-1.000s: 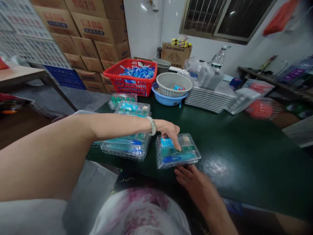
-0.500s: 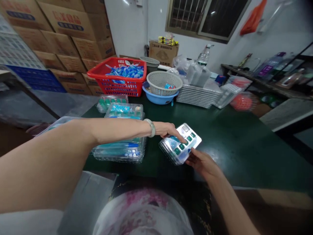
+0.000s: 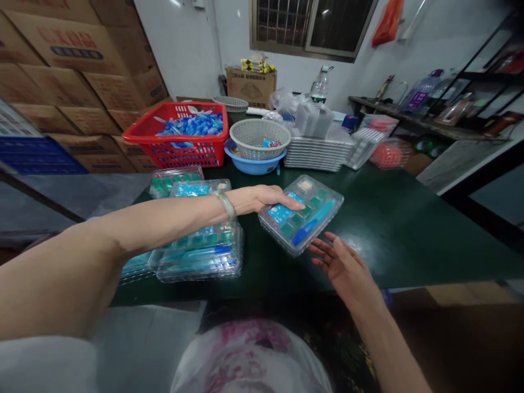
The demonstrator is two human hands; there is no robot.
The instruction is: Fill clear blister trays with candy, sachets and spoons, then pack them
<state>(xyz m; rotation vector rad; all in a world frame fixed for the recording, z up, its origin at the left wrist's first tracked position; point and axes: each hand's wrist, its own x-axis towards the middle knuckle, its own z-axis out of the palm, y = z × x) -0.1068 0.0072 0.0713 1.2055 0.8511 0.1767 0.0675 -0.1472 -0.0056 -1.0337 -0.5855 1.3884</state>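
My left hand grips a stack of clear plastic cases at its left side, thumb lying over the top one and the other fingers hidden underneath. Through the lid show a blue pen, green squares, a light-blue patterned packet and a small beige block. The stack is tilted above the table. Close to its lower right edge is my right hand, fingers spread and holding nothing. Under my left forearm, more filled plastic cases lie piled on the table's left part.
On the dark green table, a red basket holds blue-wrapped items. Beside it, a grey strainer sits in a blue basin. Stacked clear trays stand further right. Cartons are piled at the left.
The cases have been raised and tilted, and light no longer glares on the lid. My left hand has gone from touching the top to gripping the side. My right hand has let go.
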